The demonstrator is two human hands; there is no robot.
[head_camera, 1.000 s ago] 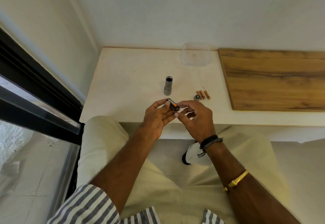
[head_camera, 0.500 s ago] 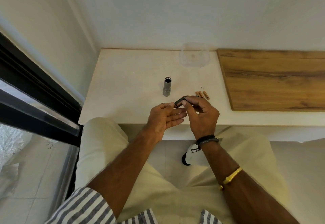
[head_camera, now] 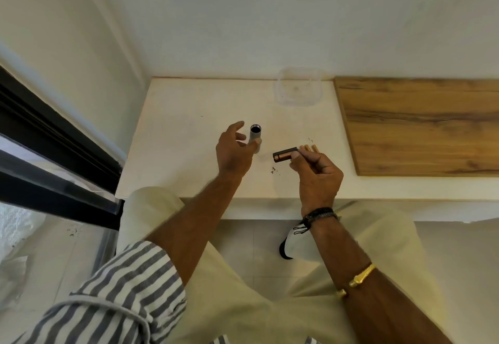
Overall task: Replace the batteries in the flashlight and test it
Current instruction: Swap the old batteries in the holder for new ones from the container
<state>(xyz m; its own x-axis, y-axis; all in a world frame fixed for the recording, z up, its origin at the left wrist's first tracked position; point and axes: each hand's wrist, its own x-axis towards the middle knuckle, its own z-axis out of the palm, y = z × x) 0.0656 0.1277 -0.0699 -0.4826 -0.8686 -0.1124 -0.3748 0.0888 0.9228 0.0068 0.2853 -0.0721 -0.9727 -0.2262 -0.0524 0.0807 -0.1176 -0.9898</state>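
The grey flashlight body [head_camera: 255,137] stands upright on the white counter [head_camera: 183,138], its dark open end facing up. My left hand [head_camera: 234,151] is open around its left side, thumb near the lower part of the tube, fingers apart. My right hand [head_camera: 317,173] pinches a dark battery holder [head_camera: 284,154] with copper-coloured batteries in it, held level just right of the flashlight. Loose copper-coloured batteries [head_camera: 310,148] lie on the counter behind my right fingers, partly hidden.
A clear plastic container [head_camera: 298,87] sits at the back against the wall. A wooden board [head_camera: 421,125] covers the counter's right part. Small dark crumbs [head_camera: 274,170] lie near the front. A dark window frame [head_camera: 54,138] runs along the left.
My left hand let go of the battery holder and reached forward to the standing flashlight body. My right hand keeps the holder and has shifted slightly right.
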